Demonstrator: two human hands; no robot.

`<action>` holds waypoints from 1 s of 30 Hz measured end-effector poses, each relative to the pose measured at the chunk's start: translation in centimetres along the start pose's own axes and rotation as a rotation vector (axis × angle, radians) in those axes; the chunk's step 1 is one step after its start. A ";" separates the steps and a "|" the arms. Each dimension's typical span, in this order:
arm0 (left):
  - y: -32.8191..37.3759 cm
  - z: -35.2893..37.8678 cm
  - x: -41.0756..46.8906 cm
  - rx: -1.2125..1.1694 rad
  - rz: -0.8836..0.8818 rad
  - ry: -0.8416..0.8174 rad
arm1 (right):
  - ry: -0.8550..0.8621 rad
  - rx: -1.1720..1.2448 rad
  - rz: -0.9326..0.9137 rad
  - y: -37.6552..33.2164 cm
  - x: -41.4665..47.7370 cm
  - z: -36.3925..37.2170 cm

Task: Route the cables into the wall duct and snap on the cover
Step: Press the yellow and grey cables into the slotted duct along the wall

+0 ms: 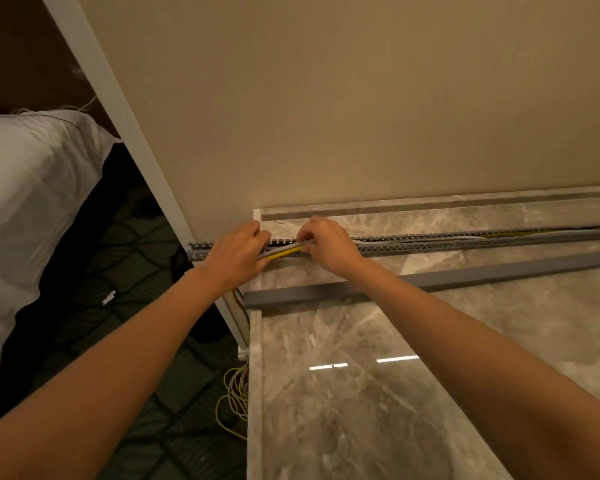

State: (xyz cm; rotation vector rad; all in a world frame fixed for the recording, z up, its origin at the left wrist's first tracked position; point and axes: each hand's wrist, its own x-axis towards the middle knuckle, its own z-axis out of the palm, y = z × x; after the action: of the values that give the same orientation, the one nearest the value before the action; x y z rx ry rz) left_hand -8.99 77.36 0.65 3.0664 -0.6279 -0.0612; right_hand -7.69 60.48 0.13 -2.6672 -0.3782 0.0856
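A grey slotted duct [430,244] runs along the marble surface close to the wall. Grey and yellow cables [284,252] lie in its open channel. My left hand [236,256] grips the cables near the duct's left end. My right hand [329,245] pinches the same bundle a little further right and holds it down at the channel. The grey duct cover [430,280] lies loose on the marble, in front of the duct and roughly parallel to it.
The marble top [395,393] ends at a left edge beside a white corner trim [125,116]. Coiled yellow and grey cable [234,403] hangs below that edge over dark patterned floor. A white bed [32,202] stands at the left.
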 end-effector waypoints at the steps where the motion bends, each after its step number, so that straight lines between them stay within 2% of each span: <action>1: -0.1 0.0 0.2 0.013 0.023 -0.024 | -0.010 0.009 0.015 0.0 0.0 0.0; 5: 0.0 -0.5 1.0 0.077 0.096 -0.146 | 0.006 0.020 0.076 -0.4 -0.1 -0.1; 11: 0.2 -1.4 2.0 0.003 0.107 -0.173 | 0.066 0.032 0.141 -0.2 0.0 0.0; 17: 0.7 -1.6 3.0 -0.046 0.017 -0.139 | 0.130 -0.018 0.096 0.9 -0.5 0.6; 24: 2.4 -1.2 3.0 0.062 -0.046 -0.089 | 0.081 -0.035 0.054 2.1 -1.3 0.0; 28: 0.9 -0.3 1.9 -0.170 -0.072 -0.014 | 0.037 -0.225 0.024 0.8 -1.3 -0.4; 30: -0.1 0.0 0.7 -0.330 -0.135 0.142 | 0.069 -0.312 -0.025 0.0 -1.3 -0.1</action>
State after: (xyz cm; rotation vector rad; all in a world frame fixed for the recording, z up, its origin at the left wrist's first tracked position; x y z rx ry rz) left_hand -8.34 77.20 0.66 2.7581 -0.3604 0.0466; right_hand -8.95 60.11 0.24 -2.9618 -0.4338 -0.0799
